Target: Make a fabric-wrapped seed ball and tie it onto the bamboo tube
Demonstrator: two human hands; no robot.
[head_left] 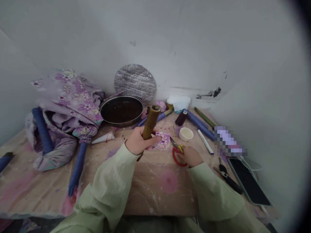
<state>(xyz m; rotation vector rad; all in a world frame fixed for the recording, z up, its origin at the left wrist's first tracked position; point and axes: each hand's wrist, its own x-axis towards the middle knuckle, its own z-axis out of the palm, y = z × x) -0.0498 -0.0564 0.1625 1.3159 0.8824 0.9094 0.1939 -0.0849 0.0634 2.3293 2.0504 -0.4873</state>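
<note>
My left hand [135,142] is wrapped round a brown bamboo tube [151,121], which stands up tilted slightly right with its hollow end on top. Under that thumb lies a small piece of purple flowered fabric [164,141]. My right hand [192,156] is closed on scissors [177,156] with red and yellow handles. Their blades point up and left, close to the fabric's right edge; whether the blades touch it I cannot tell. Part of the handles is hidden by my fingers.
Flowered cloth with blue-wrapped sticks [79,168] is heaped at left. Behind my left hand is a dark round pan [121,110]. To the right are a thread spool [181,118], a tape roll [186,133], a marker [205,141], pliers [228,181] and a phone [250,182].
</note>
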